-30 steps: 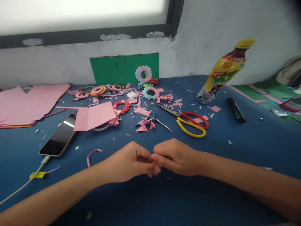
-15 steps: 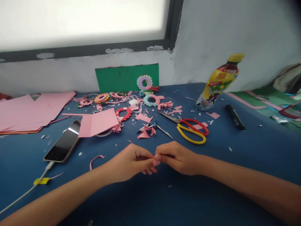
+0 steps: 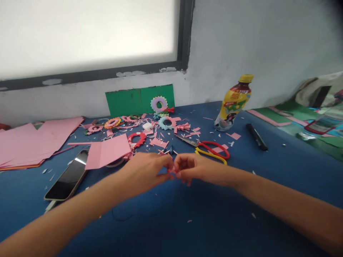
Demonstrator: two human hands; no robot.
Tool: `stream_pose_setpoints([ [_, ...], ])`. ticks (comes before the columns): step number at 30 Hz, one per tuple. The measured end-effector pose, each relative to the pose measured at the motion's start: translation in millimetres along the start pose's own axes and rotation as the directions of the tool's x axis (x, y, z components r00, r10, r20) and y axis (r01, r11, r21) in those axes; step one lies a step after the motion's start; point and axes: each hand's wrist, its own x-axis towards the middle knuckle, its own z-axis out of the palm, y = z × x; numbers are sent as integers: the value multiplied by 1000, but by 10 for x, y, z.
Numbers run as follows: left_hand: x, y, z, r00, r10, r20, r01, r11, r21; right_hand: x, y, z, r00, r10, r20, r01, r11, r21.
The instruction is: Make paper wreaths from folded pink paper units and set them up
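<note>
My left hand (image 3: 150,171) and my right hand (image 3: 198,167) meet above the blue table, fingertips pinched together. Between them is a small piece of pink paper (image 3: 171,170), mostly covered by the fingers, so its folds cannot be made out. Just beyond my right hand lie scissors (image 3: 214,148) with one red and one yellow handle, partly hidden by that hand. A blue compass-like tool (image 3: 171,150) shows just past the fingertips. A folded pink sheet (image 3: 108,150) lies beyond my left hand.
A phone (image 3: 68,178) with a cable lies left, near stacked pink paper (image 3: 45,139). Paper rings (image 3: 166,123) and scraps spread before a green board (image 3: 139,100). A drink bottle (image 3: 233,103) and a black marker (image 3: 256,136) stand and lie right, respectively.
Both hands have moved slightly away from me, toward the scissors and scraps, still pinching the pink paper. The left wrist is raised more. The camera view has shifted a little.
</note>
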Motion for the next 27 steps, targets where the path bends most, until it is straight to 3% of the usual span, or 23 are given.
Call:
stream_pose_setpoints([
  [2, 261, -114, -159, 997, 74, 15, -74, 997, -9, -20, -47, -176, 994, -61, -89, 54, 995, -84],
  [5, 758, -389, -283, 994, -36, -102, 53, 984, 172, -15, -47, -440, 974, -97, -206, 69, 988, -138],
  [9, 1370, -727, -198, 992, -52, -111, 77, 969, 234, 47, 44, -671, 941, -143, -306, 83, 976, -201],
  [13, 1721, -870, -46, 995, -97, -6, 96, 973, 210, 87, 99, -736, 931, -185, -314, 144, 978, -149],
  [20, 1871, -911, -9, 973, -218, 69, 211, 973, 97, 83, 69, -700, 929, -190, -318, 162, 981, -110],
  [27, 1513, -757, -268, 974, -226, -12, 221, 960, -170, 51, 31, -692, 903, -243, -353, 200, 967, -155],
])
